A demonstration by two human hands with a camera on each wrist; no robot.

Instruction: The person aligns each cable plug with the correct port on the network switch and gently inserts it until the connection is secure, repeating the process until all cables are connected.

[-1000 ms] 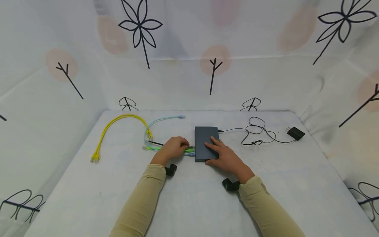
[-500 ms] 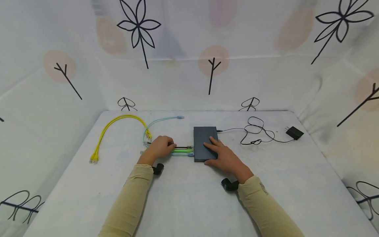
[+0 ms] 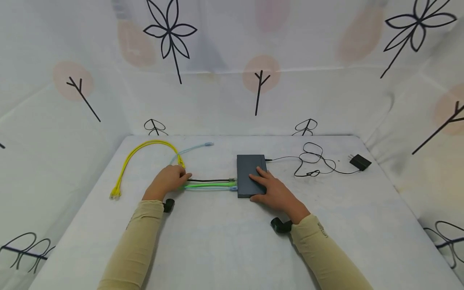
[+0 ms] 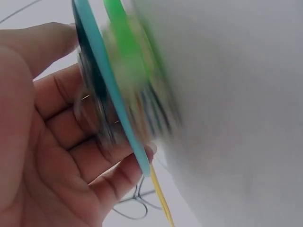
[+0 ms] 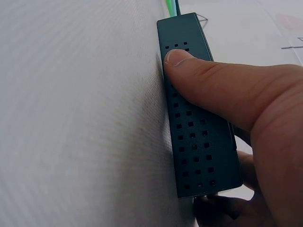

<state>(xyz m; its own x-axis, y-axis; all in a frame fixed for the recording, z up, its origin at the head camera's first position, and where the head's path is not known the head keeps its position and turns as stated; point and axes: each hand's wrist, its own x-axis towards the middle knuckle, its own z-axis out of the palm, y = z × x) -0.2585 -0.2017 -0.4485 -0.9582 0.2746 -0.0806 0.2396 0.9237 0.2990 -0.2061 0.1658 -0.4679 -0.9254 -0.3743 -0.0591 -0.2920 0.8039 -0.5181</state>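
Observation:
My left hand (image 3: 166, 181) pinches a black network cable (image 3: 208, 180) between thumb and fingers, left of a dark grey network switch (image 3: 244, 177). A green cable (image 3: 206, 185) and a light blue cable (image 3: 206, 189) run beside the black one to the switch's left side. In the left wrist view, the light blue cable (image 4: 106, 78) crosses before the fingers, and the green cable (image 4: 125, 42) is blurred. My right hand (image 3: 275, 195) holds the switch, its fingers spread over the top. In the right wrist view, the thumb presses the vented side (image 5: 191, 156).
Two yellow cables (image 3: 127, 163) curve across the table's far left. Near them lies a loose light blue plug (image 3: 209, 144). A thin black cord (image 3: 284, 158) leads from the switch to a power adapter (image 3: 360, 162) at the right. Patterned cloth walls (image 3: 217, 100) surround the table (image 3: 224, 241).
My left hand has moved left along the cables, away from the switch, uncovering more of them. The loose light blue plug has shifted left. The right hand stays on the switch.

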